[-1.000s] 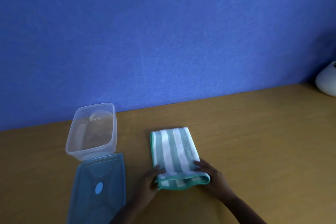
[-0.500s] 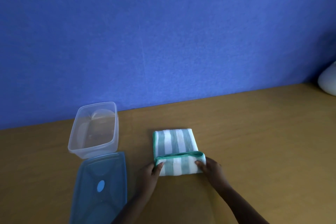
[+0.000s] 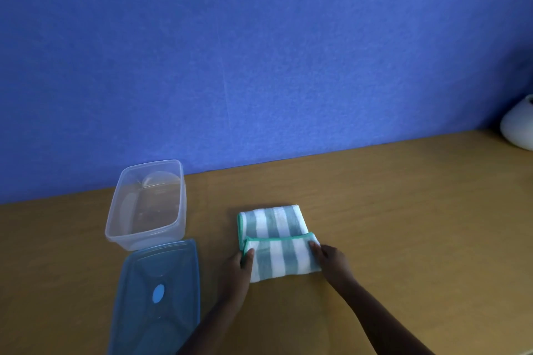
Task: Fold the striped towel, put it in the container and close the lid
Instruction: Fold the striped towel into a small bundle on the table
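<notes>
between both hands, green-striped towel [image 3: 278, 242] half-folded

Likely a home: wooden table [image 3: 403, 225] against a blue wall [image 3: 259, 52], white vase [image 3: 519, 127].

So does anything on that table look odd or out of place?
Nothing stands out. The striped towel lies neatly part-folded under both hands, the clear container sits upright and empty, and its blue lid rests flat beside it.

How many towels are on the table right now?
1. The striped towel lies mid-table, right of the container, held between the left hand and right hand. None shows inside the container.
</notes>
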The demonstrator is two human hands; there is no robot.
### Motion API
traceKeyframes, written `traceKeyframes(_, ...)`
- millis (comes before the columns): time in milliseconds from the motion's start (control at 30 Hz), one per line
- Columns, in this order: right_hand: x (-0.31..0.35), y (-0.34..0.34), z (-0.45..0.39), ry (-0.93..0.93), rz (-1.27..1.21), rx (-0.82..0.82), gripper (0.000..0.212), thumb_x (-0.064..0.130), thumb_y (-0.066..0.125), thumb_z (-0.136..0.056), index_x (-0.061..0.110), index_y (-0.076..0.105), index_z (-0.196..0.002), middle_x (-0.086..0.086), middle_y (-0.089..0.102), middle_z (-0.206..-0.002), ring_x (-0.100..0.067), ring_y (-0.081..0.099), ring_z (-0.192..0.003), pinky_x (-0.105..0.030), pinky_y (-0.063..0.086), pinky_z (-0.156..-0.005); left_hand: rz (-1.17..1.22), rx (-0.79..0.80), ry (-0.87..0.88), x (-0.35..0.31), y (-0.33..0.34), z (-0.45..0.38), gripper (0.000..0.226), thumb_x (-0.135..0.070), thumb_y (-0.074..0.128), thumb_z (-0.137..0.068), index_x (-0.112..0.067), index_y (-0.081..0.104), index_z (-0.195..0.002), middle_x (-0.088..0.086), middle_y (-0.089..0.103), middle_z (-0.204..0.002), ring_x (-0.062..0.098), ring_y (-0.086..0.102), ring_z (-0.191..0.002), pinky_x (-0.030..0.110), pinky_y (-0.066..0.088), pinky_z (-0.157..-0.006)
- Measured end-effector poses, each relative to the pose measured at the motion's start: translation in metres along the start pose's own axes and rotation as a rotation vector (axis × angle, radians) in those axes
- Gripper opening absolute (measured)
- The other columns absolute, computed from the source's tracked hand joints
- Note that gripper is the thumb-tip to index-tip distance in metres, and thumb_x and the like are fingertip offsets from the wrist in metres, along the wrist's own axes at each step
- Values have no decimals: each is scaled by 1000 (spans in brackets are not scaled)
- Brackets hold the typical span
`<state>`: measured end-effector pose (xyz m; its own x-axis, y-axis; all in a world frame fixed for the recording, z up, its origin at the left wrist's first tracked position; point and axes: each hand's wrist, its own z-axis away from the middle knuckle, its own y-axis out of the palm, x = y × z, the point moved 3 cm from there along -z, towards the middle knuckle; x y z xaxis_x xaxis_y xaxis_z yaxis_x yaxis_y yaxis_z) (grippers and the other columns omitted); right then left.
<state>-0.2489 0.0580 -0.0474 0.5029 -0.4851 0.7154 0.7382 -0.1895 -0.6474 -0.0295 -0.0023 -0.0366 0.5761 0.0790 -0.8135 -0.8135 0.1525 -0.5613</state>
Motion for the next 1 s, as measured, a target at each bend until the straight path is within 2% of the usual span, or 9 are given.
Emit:
traceKeyframes(100,2,-1,1,-4,-27,-8,43,45,42,-94,14,63,-73,-2,60,-68,-19,54,-67,-31,37,-65,13,-48,36,-4,0,6,25,-21,51,-91,0,62,-84,18,67,-76,30,62,-73,38,47,-66)
traceKeyframes(200,2,-2,2,11,38,-30,39,49,39,-93,25,57,-67,6,57,-66,-14,54,-71,-30,30,-74,-14,-99,48,-6,0,11,21,-16,54,-90,3,61,-85,22,66,-76,34,62,-73,42,47,-67)
traceKeyframes(367,4,-1,2,33,95,-44,43,54,39,-91,24,52,-64,9,53,-63,-12,54,-71,-31,24,-76,-50,-147,40,-9,-1,18,17,-11,59,-86,5,61,-88,25,65,-79,37,61,-75,44,47,-71)
traceKeyframes(467,5,-3,0,65,115,-58,36,56,46,-88,24,54,-73,9,55,-67,-13,54,-73,-30,23,-76,-47,-139,38,-10,-6,15,16,-10,64,-81,3,54,-79,17,57,-72,34,56,-69,44,45,-68)
traceKeyframes(600,4,-4,3,30,84,-110,27,48,57,-85,27,40,-78,12,52,-65,-12,51,-67,-30,23,-75,-14,-151,98,-16,-12,14,28,-2,67,-77,-7,39,-74,5,42,-71,23,43,-66,39,38,-64)
traceKeyframes(700,4,0,6,-83,96,-75,21,34,54,-90,33,37,-78,11,52,-73,-14,53,-72,-32,33,-75,-82,-107,171,-15,-8,13,17,2,62,-78,-7,48,-78,14,49,-81,26,49,-74,40,41,-71)
traceKeyframes(767,5,-2,7,-166,48,-38,12,20,52,-91,31,47,-89,6,53,-91,-16,55,-83,-34,44,-79,-128,-77,221,-12,-7,14,12,8,58,-77,-2,58,-85,17,56,-90,26,54,-82,35,42,-75)
traceKeyframes(867,3,-8,10,-290,56,27,31,-2,47,-89,21,62,-104,1,49,-108,-13,52,-95,-12,42,-76,-162,-16,296,-8,-8,16,25,14,52,-78,0,65,-95,19,58,-105,30,58,-96,22,38,-84)
traceKeyframes(1000,-4,-13,14,-340,233,98,43,-2,44,-89,24,60,-119,0,46,-120,-14,47,-111,-18,43,-90,-229,58,346,-6,-11,18,43,15,47,-80,-5,62,-115,25,44,-135,34,43,-126,34,34,-106)
